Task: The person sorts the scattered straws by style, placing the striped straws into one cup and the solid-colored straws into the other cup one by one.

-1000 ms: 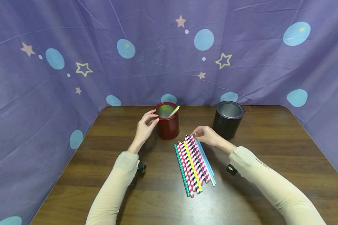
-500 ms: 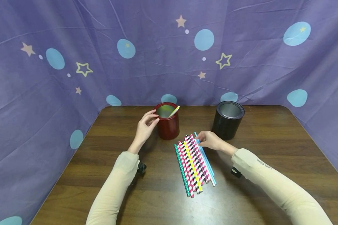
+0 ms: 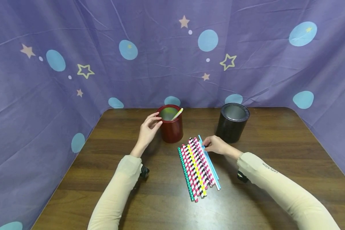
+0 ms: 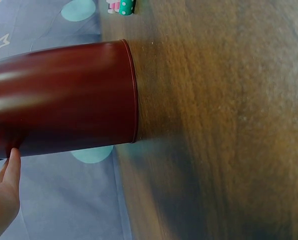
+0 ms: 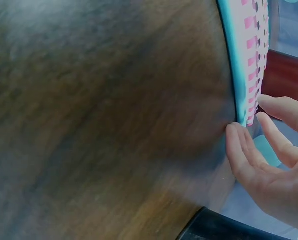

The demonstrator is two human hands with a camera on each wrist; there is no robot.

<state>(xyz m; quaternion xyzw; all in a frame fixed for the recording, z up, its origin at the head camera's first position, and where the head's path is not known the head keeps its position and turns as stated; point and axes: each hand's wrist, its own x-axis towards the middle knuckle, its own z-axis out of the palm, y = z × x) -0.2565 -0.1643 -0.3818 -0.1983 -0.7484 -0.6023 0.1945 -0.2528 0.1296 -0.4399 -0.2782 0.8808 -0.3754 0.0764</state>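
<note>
My left hand (image 3: 148, 127) touches the rim and side of a dark red canister (image 3: 172, 132) with its fingertips. In the left wrist view, fairly straight fingers (image 4: 12, 167) meet the canister's wall. A pale straw with yellow markings (image 3: 177, 114) leans inside it, its end above the rim. My right hand (image 3: 215, 144) is at the upper right of a row of patterned paper straws (image 3: 194, 169), fingertips at the blue straws (image 3: 209, 163). In the right wrist view, its fingers (image 5: 238, 150) reach the end of the row, thumb spread apart from them.
A black canister (image 3: 232, 127) stands upright beyond my right hand. The row includes a green dotted straw (image 3: 185, 174) on its left and a yellow-striped one (image 3: 197, 171). A purple curtain (image 3: 172, 64) hangs behind the wooden table (image 3: 97, 179).
My right hand has moved right and slightly nearer, off the tops of the blue straws, so their upper ends now show. The left hand still touches the red canister.
</note>
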